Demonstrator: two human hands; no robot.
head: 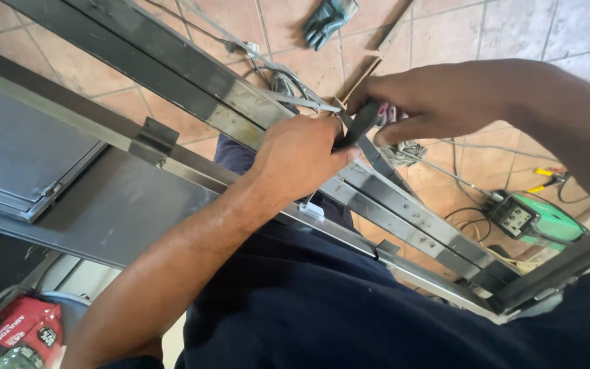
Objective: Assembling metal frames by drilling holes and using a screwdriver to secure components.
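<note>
Gripping a black tool handle, right hand closes around it over the steel frame rail | left hand presses the rail, fingers curled | grey cables crowd the spot | work glove, green welder on tiled floor.
</note>
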